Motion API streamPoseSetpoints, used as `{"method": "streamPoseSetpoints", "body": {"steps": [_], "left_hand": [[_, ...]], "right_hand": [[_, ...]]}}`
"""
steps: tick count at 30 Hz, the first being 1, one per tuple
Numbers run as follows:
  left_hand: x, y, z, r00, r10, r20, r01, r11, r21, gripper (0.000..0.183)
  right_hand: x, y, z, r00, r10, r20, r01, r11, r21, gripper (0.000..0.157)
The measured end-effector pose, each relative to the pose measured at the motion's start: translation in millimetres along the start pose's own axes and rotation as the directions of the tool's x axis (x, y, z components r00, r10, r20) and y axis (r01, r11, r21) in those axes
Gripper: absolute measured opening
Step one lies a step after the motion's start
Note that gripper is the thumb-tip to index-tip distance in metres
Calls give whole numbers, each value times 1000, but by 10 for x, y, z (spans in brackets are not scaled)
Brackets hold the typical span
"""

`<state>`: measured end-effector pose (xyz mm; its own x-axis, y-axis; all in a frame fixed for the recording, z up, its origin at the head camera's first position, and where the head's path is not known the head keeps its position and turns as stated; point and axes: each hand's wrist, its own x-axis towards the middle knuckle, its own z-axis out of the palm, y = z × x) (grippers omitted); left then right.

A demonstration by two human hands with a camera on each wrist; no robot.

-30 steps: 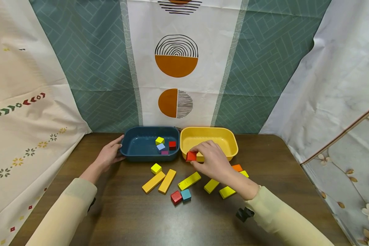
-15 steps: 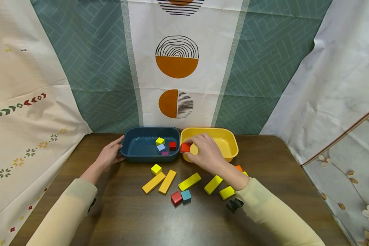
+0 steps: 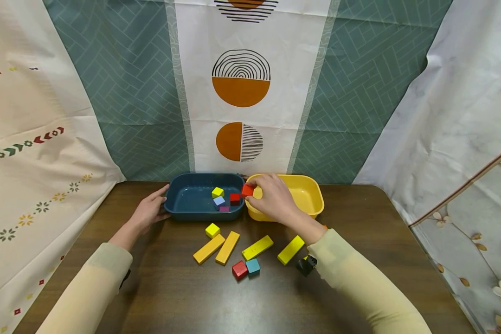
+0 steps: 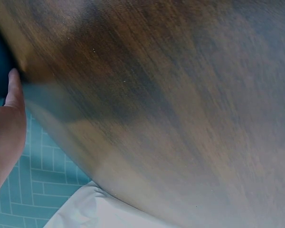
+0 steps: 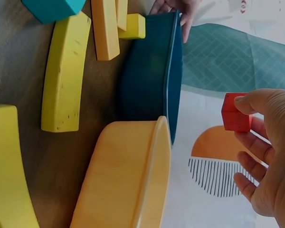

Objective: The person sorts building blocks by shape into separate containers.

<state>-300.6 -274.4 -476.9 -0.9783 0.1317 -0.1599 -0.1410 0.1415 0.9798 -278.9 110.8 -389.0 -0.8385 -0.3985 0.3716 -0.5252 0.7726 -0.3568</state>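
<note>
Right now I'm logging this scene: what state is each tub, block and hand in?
Blue tub: upright, four blocks showing inside
Yellow tub: upright, partly hidden
Held red block: raised
Other blocks: resting on the table
Left hand: touching the blue tub
Right hand: pinching the red block

The person wears long sleeves of plain pale-yellow cloth, the left sleeve [image 3: 83, 297] nearer the left edge of the bench [image 3: 192, 301] and the right sleeve [image 3: 365, 287] nearer its right edge. Each ends at the wrist in a cuff slightly greener than the rest: the left cuff [image 3: 110, 256] looks fairly smooth, the right cuff [image 3: 330, 253] puckered and uneven. Creases gather across the right sleeve close to the bench's near edge. A small, blocky black device [image 3: 305, 266] juts from beneath the right cuff, its markings too small to read. A thin black sliver [image 3: 125, 277] shows beside the left cuff. The left hand [image 3: 149, 209] and right hand [image 3: 273, 197] are bare.
</note>
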Motion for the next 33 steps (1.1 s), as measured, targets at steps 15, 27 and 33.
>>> {"method": "streamPoseSetpoints", "body": {"steps": [15, 27, 33], "left_hand": [[-47, 50, 18, 1000, 11, 2, -11, 1000, 19, 55], [-22, 21, 13, 1000, -9, 3, 9, 1000, -2, 56], [-7, 14, 10, 1000, -13, -4, 13, 1000, -2, 56]], "right_hand": [[269, -32, 131, 998, 30, 57, -27, 998, -49, 27], [342, -56, 316, 990, 79, 115, -71, 995, -70, 33], [357, -53, 396, 988, 96, 123, -86, 993, -84, 34]]}}
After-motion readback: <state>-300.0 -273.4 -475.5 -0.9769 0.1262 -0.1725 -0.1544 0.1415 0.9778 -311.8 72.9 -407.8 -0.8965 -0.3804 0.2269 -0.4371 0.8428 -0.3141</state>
